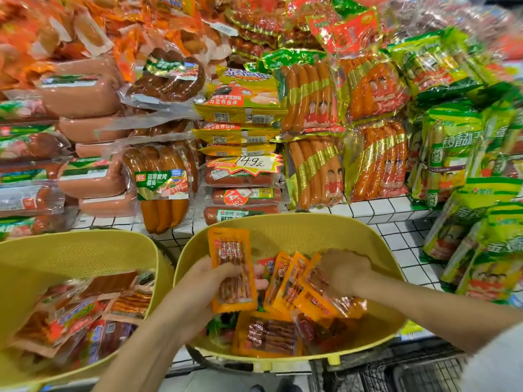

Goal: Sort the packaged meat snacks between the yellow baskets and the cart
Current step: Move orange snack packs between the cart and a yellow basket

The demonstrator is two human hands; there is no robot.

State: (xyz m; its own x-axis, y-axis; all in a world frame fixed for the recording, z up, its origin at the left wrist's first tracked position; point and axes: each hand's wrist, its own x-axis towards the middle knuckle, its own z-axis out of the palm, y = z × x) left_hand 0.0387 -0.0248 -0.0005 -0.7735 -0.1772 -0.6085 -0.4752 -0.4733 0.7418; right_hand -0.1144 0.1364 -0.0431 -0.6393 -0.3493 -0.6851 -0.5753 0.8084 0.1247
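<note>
Stacks of sausage packs (164, 182) crowd the tiled shelf (396, 210) behind. My left hand (202, 280) grips one orange packet (232, 267) upright over the right basket (283, 222). My right hand (342, 273) digs among loose packets (285, 281) inside it, fingers buried and blurred, so I cannot tell its grip. The left basket (85, 244) is cut off; the cart (424, 372) barely shows below.

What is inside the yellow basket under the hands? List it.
In the yellow basket, the left hand grips an orange sausage-stick pack upright. The right hand grips a fanned bunch of packs. More packs lie flat beneath, hiding the basket's floor.
</note>
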